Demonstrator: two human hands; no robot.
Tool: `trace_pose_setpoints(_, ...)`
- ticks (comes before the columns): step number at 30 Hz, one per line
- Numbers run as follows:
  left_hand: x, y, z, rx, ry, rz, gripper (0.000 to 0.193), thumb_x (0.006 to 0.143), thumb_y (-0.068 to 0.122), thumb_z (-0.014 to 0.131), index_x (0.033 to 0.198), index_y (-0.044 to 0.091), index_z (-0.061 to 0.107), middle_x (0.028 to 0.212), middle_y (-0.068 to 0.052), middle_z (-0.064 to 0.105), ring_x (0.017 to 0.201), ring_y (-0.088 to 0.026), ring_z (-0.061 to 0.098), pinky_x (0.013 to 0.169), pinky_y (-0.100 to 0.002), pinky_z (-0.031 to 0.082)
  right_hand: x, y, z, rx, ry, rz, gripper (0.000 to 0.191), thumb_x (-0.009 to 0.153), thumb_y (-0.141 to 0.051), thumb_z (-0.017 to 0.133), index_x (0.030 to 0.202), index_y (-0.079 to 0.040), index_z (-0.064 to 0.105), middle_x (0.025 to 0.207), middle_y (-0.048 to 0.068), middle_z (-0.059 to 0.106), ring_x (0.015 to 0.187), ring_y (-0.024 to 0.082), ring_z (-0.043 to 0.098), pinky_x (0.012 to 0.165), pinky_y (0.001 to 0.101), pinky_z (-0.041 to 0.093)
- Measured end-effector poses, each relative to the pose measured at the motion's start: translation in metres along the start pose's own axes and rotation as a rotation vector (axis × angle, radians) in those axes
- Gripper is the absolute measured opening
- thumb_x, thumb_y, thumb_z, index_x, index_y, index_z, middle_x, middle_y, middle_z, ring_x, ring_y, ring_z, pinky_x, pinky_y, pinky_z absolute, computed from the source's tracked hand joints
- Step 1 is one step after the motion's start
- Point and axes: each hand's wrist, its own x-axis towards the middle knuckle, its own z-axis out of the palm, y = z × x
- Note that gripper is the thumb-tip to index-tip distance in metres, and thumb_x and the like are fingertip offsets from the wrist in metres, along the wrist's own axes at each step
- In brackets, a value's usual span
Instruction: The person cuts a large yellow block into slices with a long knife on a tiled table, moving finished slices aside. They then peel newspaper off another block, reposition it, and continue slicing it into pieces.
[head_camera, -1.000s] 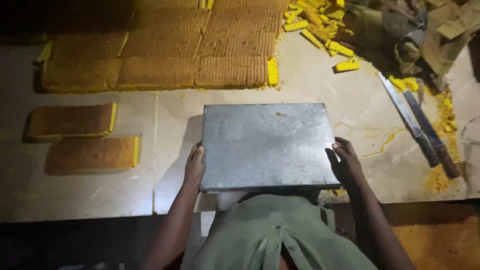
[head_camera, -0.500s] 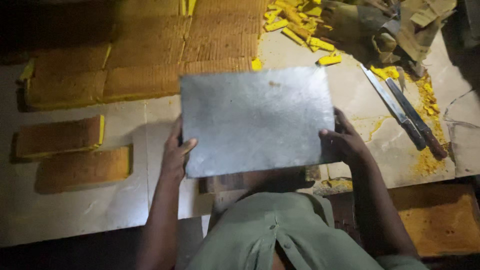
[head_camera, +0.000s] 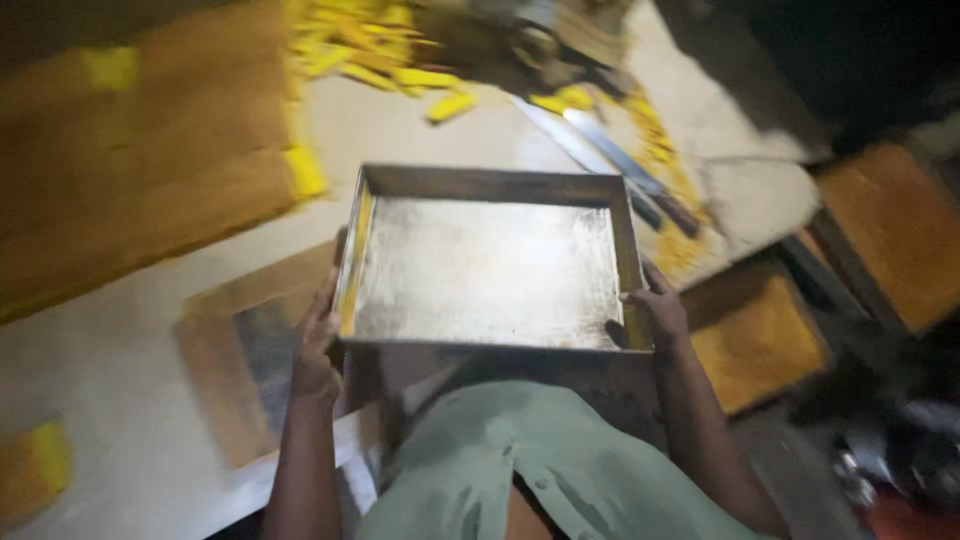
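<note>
I hold a rectangular metal tray (head_camera: 487, 270) in front of my chest, its open side up and its shiny inside showing, with nothing in it. My left hand (head_camera: 318, 345) grips the tray's left rim. My right hand (head_camera: 655, 312) grips the near right corner, thumb inside the rim. Under the tray's left edge a brown slab (head_camera: 235, 350) lies on the pale worktop (head_camera: 120, 400).
Large brown cake slabs (head_camera: 150, 170) with yellow edges cover the far left of the worktop. Yellow offcuts (head_camera: 400, 60) lie at the back. Two long knives (head_camera: 610, 160) rest at the right, amid yellow crumbs. More orange-brown slabs (head_camera: 880, 230) sit lower at the right.
The tray was bottom up over the worktop; now it is turned open side up and held nearer my chest. My view has swung to the right.
</note>
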Motion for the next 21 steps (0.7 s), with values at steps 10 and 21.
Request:
trace_pose_setpoints(10, 0.081, -0.084, 0.264, 0.473, -0.209, -0.014, 0.076, 0.089, 0.019, 0.067, 0.157, 0.009, 0.037, 0.162, -0.015, 0.040, 0.138, -0.032, 0.053, 0.109, -0.045, 0.048, 0.072, 0.014, -0.245, 0.463, 0.669, -0.247, 0.085, 0.079, 0.009, 0.053, 0.160, -0.007, 0.038, 0.141, 0.015, 0.056, 0.128, 0.034, 0.058, 0.109, 0.0444, 0.054)
trace_pose_setpoints(21, 0.005, -0.112, 0.226, 1.114, -0.242, -0.213, 0.050, 0.091, 0.016, 0.065, 0.141, 0.013, 0.057, 0.154, -0.012, 0.049, 0.129, -0.034, 0.059, 0.105, -0.043, 0.050, 0.181, 0.022, -0.250, -0.148, 0.892, 0.101, 0.092, 0.085, 0.013, 0.056, 0.160, -0.009, 0.008, 0.161, 0.018, 0.024, 0.135, 0.030, 0.043, 0.114, 0.0423, 0.037)
